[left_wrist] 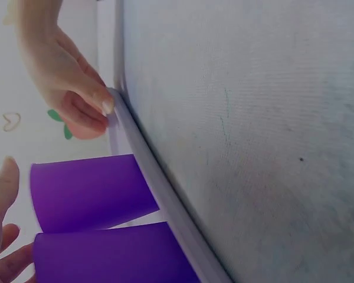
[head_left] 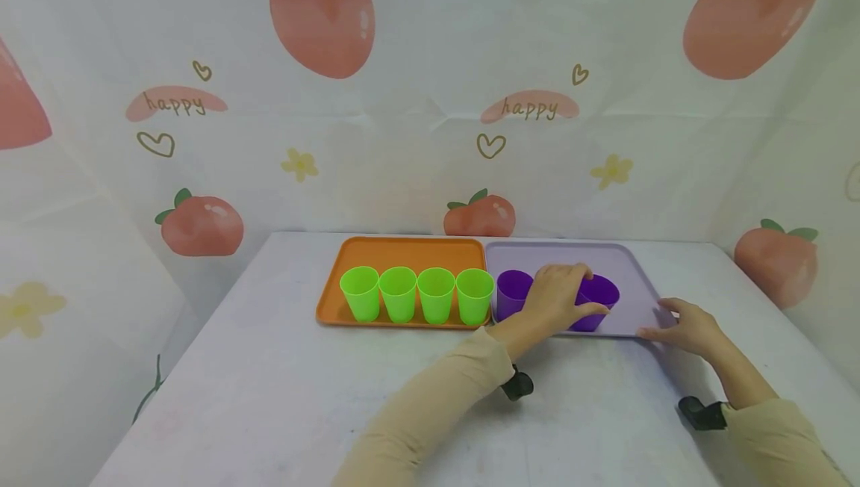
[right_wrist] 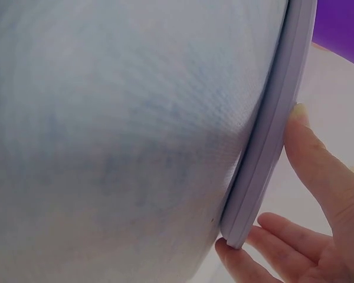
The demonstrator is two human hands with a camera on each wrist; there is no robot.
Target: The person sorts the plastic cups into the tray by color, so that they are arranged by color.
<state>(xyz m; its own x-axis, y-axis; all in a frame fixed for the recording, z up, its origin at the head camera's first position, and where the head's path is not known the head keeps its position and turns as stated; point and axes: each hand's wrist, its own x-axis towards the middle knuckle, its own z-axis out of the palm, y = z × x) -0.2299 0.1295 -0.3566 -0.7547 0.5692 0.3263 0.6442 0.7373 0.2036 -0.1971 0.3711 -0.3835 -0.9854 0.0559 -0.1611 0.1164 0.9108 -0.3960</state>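
Note:
My left hand (head_left: 554,299) reaches over the purple cups on the lilac tray (head_left: 634,285). In the head view its thumb overlaps the right purple cup (head_left: 600,291). Up close in the left wrist view, two purple cups (left_wrist: 88,191) stand side by side; the thumb is spread away from them and fingertips are right at the rim of the nearer one. Another purple cup (head_left: 513,289) stands at the tray's left end; the hand hides the stretch between. My right hand (head_left: 692,329) grips the tray's front right corner, thumb (right_wrist: 318,159) on the rim and fingers around the outside.
An orange tray (head_left: 410,249) lies against the lilac tray's left side. Several bright green cups (head_left: 436,296) stand in a row along its front. Both trays are on a white table (head_left: 289,382), before a fruit-patterned curtain (head_left: 403,143).

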